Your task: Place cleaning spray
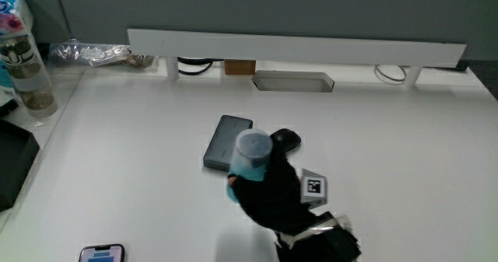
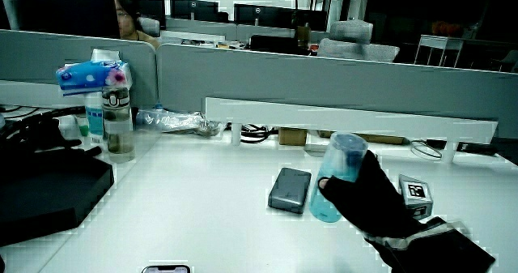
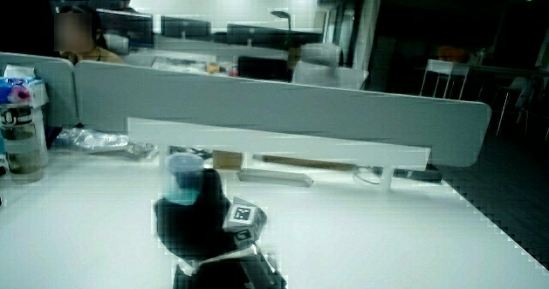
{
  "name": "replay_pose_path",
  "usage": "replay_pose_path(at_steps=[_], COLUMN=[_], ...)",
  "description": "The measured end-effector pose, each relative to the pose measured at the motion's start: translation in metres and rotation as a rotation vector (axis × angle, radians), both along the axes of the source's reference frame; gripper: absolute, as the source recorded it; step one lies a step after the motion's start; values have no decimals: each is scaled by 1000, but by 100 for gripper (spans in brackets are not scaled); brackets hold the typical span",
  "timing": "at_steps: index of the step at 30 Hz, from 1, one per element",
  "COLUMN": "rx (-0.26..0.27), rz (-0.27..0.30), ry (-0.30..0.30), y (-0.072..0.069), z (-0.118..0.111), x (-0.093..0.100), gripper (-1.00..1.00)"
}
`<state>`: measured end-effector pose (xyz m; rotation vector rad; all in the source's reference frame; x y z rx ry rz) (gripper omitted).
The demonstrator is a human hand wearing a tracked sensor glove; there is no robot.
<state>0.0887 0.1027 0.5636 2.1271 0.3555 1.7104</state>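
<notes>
tabletop [image 1: 140,176]: smooth white, slight sheen | spray bottle [image 1: 250,157]: translucent blue plastic, paler cap | hand [image 1: 272,188]: matt black cloth glove | cube [image 1: 313,187]: printed black-and-white pattern, matt | power bank [image 1: 226,141]: smooth grey, matt casing | bottle [image 1: 27,71]: clear plastic or glass, cannot tell which | bag [image 1: 89,54]: crinkled clear glossy plastic

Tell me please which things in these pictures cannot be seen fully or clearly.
- Spray bottle: the hand wraps its lower body in the main view; whether its base touches the table cannot be told.
- Grey flat case: in a side view the bottle covers one edge.
- Phone: cut off by the picture's edge in the main view.
- Labelled jar: its print is too small to read.
</notes>
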Motion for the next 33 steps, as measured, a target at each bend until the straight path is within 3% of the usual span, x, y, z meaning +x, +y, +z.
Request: replay_pose_path(at_steps=[8,12,14,16,17,20,23,26,29,30,31,32,33], rx=[-61,-75,-116,-96,-131,-139,-164,-154,-184,-197,-170,-203,-196], rz=[-39,-45,-54,-66,-70,-76,-77,-98,-73,-70,-74,-84,-84], ry=[22,32,40,46,53,74,63,66,33,36,31,43,37], y=[7,17,20,25,28,37,42,46,51,51,51,50,49], z=[3,17,18,27,27,36,39,46,47,44,47,42,43], x=[-11,-10,-12,-13,-13,-13,-16,-16,-15,-15,-15,-16,-16], gripper=[0,0,0,0,0,0,0,0,0,0,0,0,0])
